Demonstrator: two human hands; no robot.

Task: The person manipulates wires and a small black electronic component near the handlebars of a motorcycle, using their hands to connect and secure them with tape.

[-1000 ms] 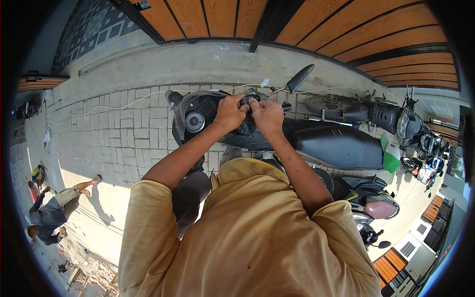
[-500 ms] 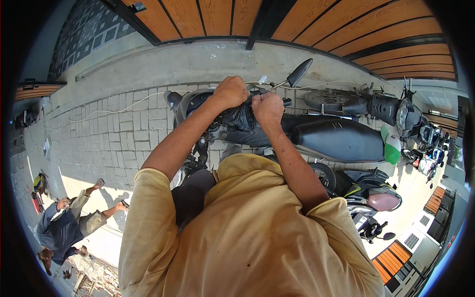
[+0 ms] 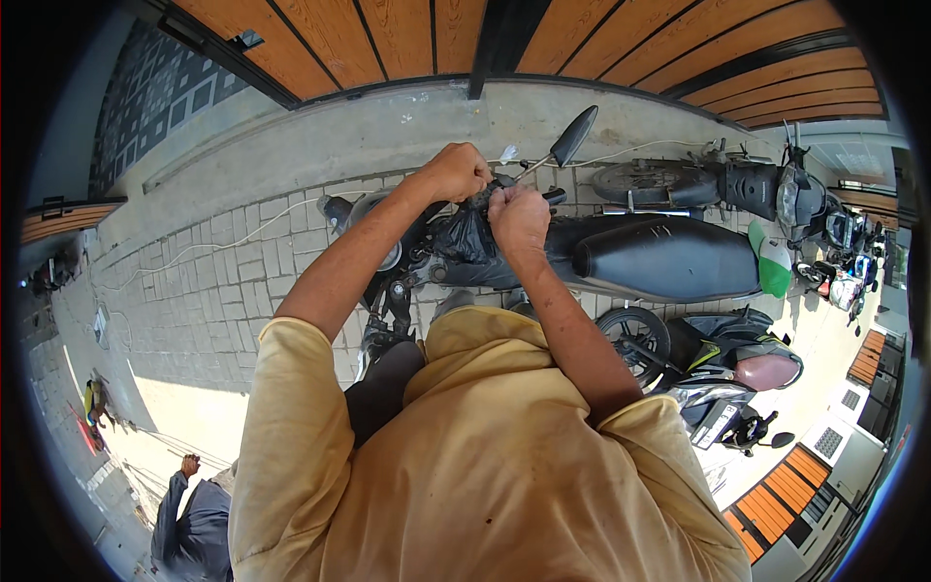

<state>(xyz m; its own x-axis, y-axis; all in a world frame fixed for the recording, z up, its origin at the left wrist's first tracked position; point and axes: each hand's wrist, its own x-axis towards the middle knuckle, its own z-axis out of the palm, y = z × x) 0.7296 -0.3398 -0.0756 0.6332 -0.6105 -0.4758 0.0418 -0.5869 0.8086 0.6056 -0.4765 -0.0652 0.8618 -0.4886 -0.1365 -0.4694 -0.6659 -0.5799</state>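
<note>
A black motorcycle (image 3: 669, 254) stands crosswise in front of me. At its handlebar hangs a black plastic bag (image 3: 467, 235), crumpled and shiny. My left hand (image 3: 456, 173) is closed above the bag, with its fingers curled at the bag's gathered top. Close by on the right, my right hand (image 3: 520, 221) is also closed, pinching the top of the same bag beside the handlebar grip (image 3: 555, 196). The bag's upper edge is mostly hidden by my fingers. What lies inside it does not show.
A mirror (image 3: 575, 136) sticks up beyond my right hand. A green and white cap (image 3: 768, 260) rests at the seat's tail. More motorcycles (image 3: 756, 199) stand to the right. A pale cable (image 3: 233, 242) runs over the paving. Another person (image 3: 199, 529) is at lower left.
My hands have drawn slightly apart at the bag's top, and more of the bag shows below them. The other person has moved toward the lower edge, nearer to me.
</note>
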